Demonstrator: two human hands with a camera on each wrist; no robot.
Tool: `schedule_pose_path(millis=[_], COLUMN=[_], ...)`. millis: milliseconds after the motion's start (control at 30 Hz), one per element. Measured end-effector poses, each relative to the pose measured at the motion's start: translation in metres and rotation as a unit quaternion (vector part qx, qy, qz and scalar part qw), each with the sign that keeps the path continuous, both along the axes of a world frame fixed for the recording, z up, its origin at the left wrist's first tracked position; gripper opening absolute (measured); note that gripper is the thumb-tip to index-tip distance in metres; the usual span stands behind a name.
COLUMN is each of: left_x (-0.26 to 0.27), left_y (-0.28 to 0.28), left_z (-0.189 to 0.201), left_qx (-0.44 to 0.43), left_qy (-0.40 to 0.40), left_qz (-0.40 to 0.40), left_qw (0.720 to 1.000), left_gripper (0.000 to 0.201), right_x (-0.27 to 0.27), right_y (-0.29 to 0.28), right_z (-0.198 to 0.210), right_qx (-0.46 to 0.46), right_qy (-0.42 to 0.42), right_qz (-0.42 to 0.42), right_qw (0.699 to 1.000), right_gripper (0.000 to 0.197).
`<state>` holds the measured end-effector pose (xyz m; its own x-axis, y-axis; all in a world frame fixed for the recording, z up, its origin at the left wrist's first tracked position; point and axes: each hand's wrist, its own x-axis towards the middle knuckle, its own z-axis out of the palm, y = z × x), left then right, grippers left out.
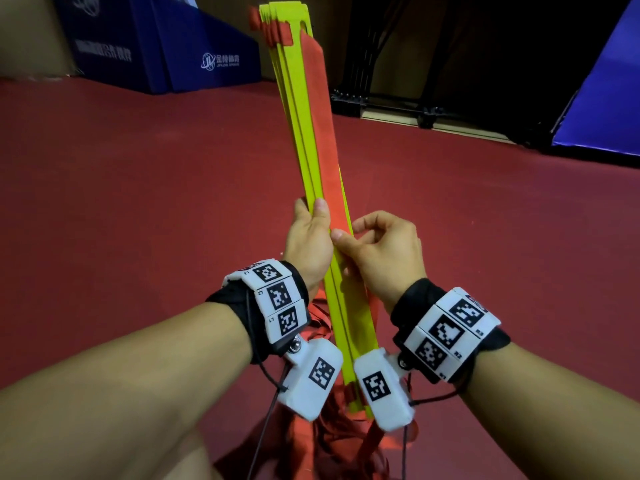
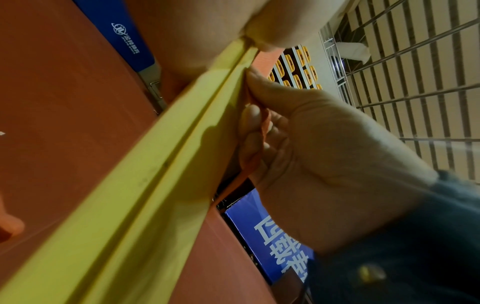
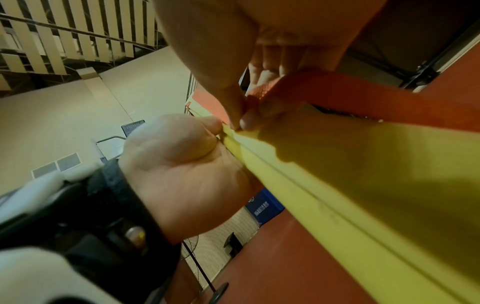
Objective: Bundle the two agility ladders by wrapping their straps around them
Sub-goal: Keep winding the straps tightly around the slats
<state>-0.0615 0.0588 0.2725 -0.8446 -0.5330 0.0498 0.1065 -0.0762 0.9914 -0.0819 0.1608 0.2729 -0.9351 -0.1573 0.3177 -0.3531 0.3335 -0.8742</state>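
Gripping the yellow ladder stack (image 1: 313, 161) with my left hand (image 1: 308, 244), my right hand (image 1: 381, 251) beside it pinches the red strap (image 3: 363, 98).

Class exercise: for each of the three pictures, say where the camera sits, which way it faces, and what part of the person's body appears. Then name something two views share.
Head: on the head, looking forward and down at the yellow rungs; both forearms, left hand, right hand.
Left wrist: on the left wrist, looking up along the rungs; shows the right hand's grip on the red strap.
Right wrist: on the right wrist, looking up along the rungs; shows the left hand.
Shared: all show rungs and strap.
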Motion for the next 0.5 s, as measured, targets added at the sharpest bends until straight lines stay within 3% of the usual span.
schedule_pose_path(millis=[167,333,500], left_x=[0.0015,-0.0018,-0.0047], left_y=[0.0028,0.0005,-0.0047], left_z=[0.0007,-0.0055,-0.0040], left_qx=[-0.025,-0.043,-0.031], left_qy=[-0.010,-0.005,-0.005], left_qz=[-0.016,-0.007,0.003], left_qw=[1.000,0.999,1.000], left_gripper=[0.073,0.059,0.070], right_x=[0.0024,0.0070,0.0088], right_y=[0.0008,-0.0003,0.0016], right_z=[0.0012,-0.0017,-0.0037], right_qx=[0.037,0.064,0.062], right_qy=[0.059,0.084,0.020], right_qz=[-0.040,-0.036,0.027], right_qw=[0.997,0.994,0.998], right_gripper=[0.027,0.022,0.017])
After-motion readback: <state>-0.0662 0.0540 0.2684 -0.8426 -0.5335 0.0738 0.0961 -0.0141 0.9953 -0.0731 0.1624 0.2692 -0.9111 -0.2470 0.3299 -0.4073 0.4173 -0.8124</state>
